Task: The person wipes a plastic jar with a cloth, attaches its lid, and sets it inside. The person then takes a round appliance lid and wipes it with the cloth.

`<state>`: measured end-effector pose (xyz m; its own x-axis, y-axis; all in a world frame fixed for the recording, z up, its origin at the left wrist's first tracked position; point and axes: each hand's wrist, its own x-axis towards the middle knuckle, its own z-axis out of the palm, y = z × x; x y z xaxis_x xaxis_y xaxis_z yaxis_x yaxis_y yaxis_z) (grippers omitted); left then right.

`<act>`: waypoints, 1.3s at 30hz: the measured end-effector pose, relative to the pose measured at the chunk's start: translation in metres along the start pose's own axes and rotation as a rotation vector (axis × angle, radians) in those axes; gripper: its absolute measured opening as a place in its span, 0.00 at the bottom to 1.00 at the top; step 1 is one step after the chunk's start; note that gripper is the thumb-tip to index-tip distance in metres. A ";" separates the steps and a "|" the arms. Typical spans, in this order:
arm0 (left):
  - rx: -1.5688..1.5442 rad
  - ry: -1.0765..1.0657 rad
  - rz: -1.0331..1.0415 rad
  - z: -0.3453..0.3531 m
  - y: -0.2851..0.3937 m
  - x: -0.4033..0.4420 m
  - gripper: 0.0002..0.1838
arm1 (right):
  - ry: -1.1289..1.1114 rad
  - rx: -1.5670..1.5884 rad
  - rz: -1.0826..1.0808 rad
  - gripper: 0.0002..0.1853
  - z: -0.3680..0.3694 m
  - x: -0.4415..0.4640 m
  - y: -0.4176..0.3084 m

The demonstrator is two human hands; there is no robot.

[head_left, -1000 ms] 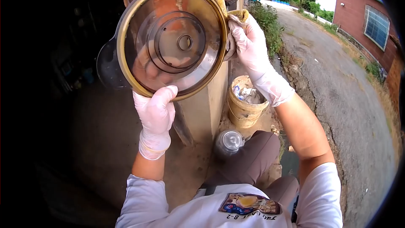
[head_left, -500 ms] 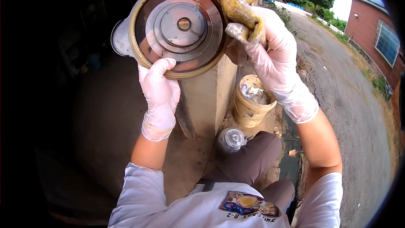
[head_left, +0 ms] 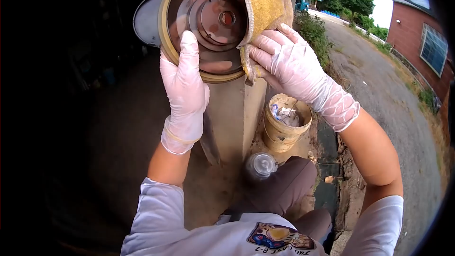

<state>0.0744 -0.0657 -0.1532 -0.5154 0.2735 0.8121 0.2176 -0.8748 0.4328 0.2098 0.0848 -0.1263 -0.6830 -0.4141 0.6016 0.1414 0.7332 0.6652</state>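
Note:
A round transparent cover (head_left: 213, 61) with a yellowish rim and a small central hole is held up at the top centre. A grey cylindrical part (head_left: 148, 21) sticks out at its left. My left hand (head_left: 184, 85), in a thin whitish glove, grips the lower left rim, its thumb across the clear face. In my gloved right hand (head_left: 289, 64) is a yellow and grey cloth (head_left: 265, 0), which lies against the cover's right edge and hangs over it. The fingertips of my right hand are partly hidden by the cloth.
A dirty bucket (head_left: 284, 130) with crumpled waste stands below my right hand. Beside my knee is a clear lidded jar (head_left: 261, 165). A pillar (head_left: 227, 118) rises behind the cover. To the right run a dark gutter (head_left: 327, 187) and a paved lane (head_left: 374, 90).
The cloth, bunched in my right hand beside the cover, is now spread against its right edge. The cover has shifted slightly up and right, and my left thumb points further upward.

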 end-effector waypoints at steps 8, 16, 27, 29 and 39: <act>0.004 0.056 -0.086 -0.002 -0.008 -0.001 0.20 | -0.017 -0.142 0.148 0.27 0.021 -0.007 0.001; 0.073 0.239 0.220 0.007 -0.023 0.013 0.17 | 0.303 0.831 0.322 0.24 -0.004 0.016 -0.069; 0.244 -0.199 -0.213 -0.022 0.012 0.028 0.27 | 0.025 0.012 -0.132 0.20 0.018 -0.014 0.022; 0.226 -0.207 -0.246 -0.024 0.008 0.035 0.27 | -0.023 -0.001 -0.123 0.20 0.017 -0.013 0.021; -0.059 -0.067 -0.374 -0.021 0.009 0.037 0.26 | 0.047 0.268 -0.051 0.27 0.003 -0.011 -0.030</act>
<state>0.0400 -0.0720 -0.1269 -0.4947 0.6019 0.6269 -0.0243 -0.7306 0.6823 0.2108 0.0687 -0.1539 -0.6492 -0.4739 0.5949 -0.0912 0.8250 0.5577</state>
